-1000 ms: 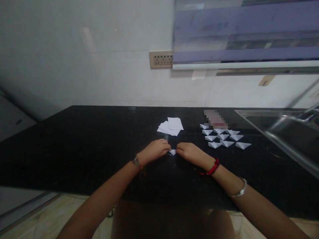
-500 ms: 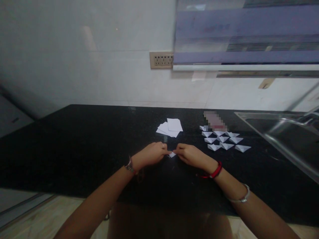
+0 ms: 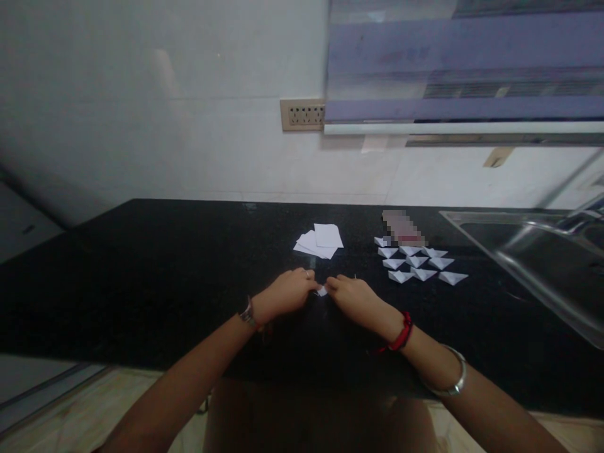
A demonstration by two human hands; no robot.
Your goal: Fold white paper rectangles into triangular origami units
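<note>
A small white piece of folded paper (image 3: 322,290) lies between my two hands on the black countertop (image 3: 165,264). My left hand (image 3: 289,292) pinches its left side with curled fingers. From the right, my right hand (image 3: 352,296) pinches the other side. Both hands rest low on the counter, almost touching each other. Most of the paper is hidden by the fingers.
A loose stack of white paper sheets (image 3: 319,240) lies behind the hands. Several folded white paper triangles (image 3: 419,264) sit in rows at the right, beside a blurred-out object (image 3: 401,228). A steel sink (image 3: 533,251) is at far right; a wall socket (image 3: 302,114) is above.
Both hands have shifted slightly and drawn closer together on the small paper, so less of it shows. The view has moved a little.
</note>
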